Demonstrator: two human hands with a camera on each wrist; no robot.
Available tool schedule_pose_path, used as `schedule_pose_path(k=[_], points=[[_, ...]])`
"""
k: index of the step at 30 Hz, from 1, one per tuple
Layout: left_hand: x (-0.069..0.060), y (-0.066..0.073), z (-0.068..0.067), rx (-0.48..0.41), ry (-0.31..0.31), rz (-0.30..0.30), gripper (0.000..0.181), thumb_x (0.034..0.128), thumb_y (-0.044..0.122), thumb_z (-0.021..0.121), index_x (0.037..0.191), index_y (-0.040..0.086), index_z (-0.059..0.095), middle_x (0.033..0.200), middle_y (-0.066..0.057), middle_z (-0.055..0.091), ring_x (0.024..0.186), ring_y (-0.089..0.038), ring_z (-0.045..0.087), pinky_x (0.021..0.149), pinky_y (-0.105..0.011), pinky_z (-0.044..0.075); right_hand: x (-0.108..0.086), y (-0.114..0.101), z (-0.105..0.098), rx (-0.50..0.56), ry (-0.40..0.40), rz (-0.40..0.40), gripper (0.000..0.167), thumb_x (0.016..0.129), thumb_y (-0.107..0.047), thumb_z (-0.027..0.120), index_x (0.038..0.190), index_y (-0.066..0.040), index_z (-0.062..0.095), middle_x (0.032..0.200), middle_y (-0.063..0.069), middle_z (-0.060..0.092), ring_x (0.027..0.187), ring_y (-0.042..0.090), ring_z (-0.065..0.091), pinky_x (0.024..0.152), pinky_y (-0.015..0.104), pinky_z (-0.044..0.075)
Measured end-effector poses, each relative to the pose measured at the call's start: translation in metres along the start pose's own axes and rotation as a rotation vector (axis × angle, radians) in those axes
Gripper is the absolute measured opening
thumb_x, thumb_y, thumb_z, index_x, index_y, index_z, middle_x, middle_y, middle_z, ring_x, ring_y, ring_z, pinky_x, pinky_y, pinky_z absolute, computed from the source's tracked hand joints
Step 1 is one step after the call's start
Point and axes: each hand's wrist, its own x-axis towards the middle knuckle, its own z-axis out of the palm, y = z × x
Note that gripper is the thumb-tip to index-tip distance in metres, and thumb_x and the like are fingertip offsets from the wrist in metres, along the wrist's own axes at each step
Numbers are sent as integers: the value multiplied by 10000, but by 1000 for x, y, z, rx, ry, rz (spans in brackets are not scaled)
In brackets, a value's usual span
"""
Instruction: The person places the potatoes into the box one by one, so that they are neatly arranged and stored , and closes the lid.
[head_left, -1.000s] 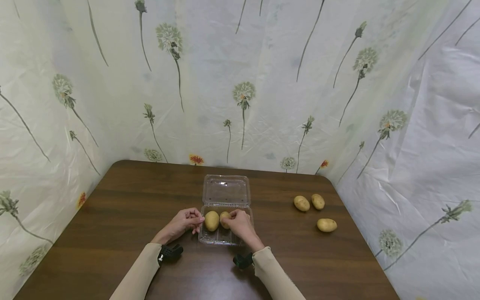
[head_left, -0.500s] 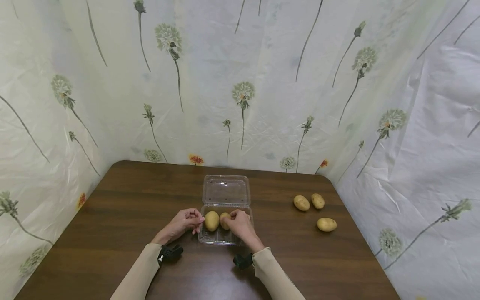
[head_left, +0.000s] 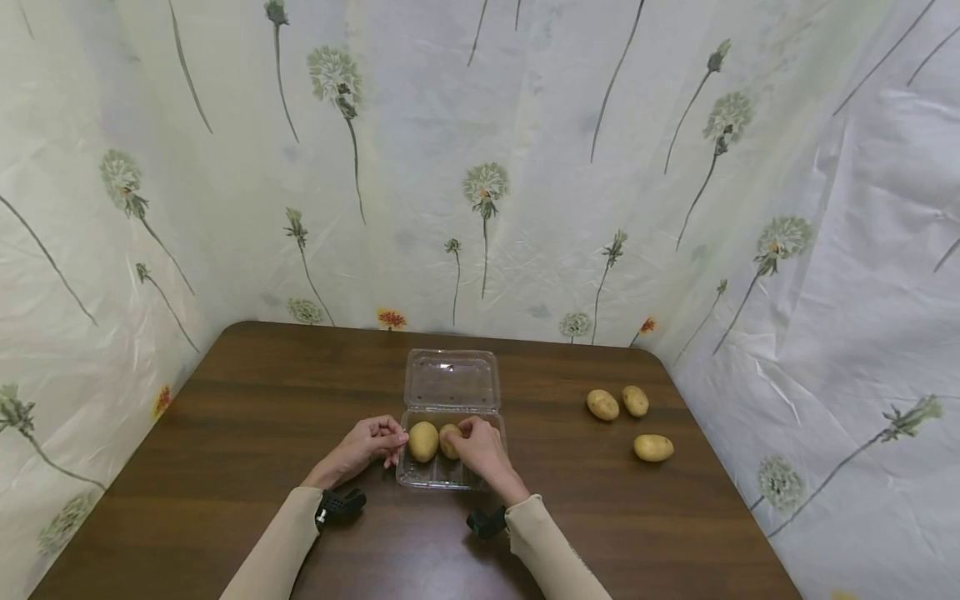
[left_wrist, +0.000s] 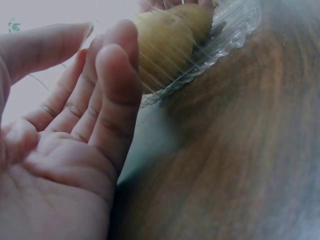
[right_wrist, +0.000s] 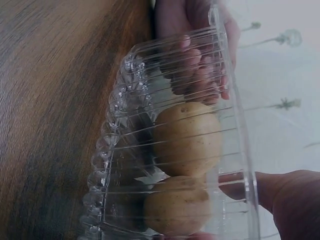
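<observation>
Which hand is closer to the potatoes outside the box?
Right. The right hand is over the box, left of those potatoes; the left hand is farther left.

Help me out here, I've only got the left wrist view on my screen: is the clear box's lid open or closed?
Observer: Open. The lid is folded back on the far side of the clear box.

Operator: Okay, and are there any potatoes outside the box?

Observer: Yes, three loose potatoes lie on the table, off to the right of the box.

Operator: I just catch some fingers past the potatoes. Where's that right thumb?

Observer: The right hand has its thumb at the right-hand potato of the two in the box.
</observation>
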Motion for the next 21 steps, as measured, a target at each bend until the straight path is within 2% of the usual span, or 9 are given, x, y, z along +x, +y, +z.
schedule_pose_path(k=[11, 21], points=[[0, -1, -1, -9, -7, 9, 64, 958, 80, 574, 946, 30, 537, 743, -6, 632, 618, -105, 577, 549, -217, 496, -2, -6, -5, 27, 1, -33, 429, 853, -359, 693, 1120, -28, 645, 1097, 133, 681, 1027, 280, 635, 875, 439, 508], [0, -1, -1, -4, -4, -14, 101, 962, 109, 579, 954, 18, 535, 738, -14, 631, 613, -113, 575, 549, -225, 497, -7, -19, -23, 116, 14, -105, 460, 865, -335, 704, 1211, -47, 605, 1203, 147, 643, 1150, 335, 575, 951, 492, 466]])
